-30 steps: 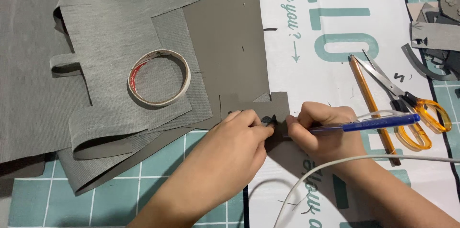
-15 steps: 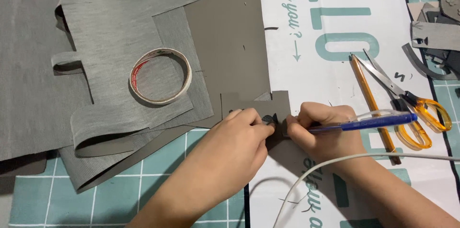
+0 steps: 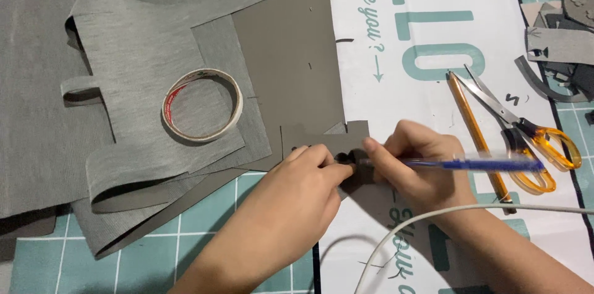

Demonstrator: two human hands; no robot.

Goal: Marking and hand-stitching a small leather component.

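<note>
right hand (image 3: 421,167) has a blue pen (image 3: 476,163) pinched tight in its grip, tip down on a small dark template (image 3: 349,161) that the left hand (image 3: 297,198) is pressing flat with closed fingertips onto the grey sheet (image 3: 291,71), right at the sheet's notched lower edge. biggest worry imo is the template creeping. it's tiny, held only by a couple of fingertips, and the pen pushing against its edge could nudge it sideways, so the outline ends up doubled or crooked. the left fingers sit just beside the pen tip too, so the line could hop over a fingertip or just stop short there. the white cable (image 3: 433,220) arcs across right under the right wrist and could snag or drag on the arm mid-stroke. the scissors (image 3: 526,136) and pencil (image 3: 473,127) lie just past the pen's tail end, so a wide swing could knock them. the tape roll (image 3: 202,105) and fabric cutout (image 3: 154,84) on the left are well apart, no trouble there.
</note>
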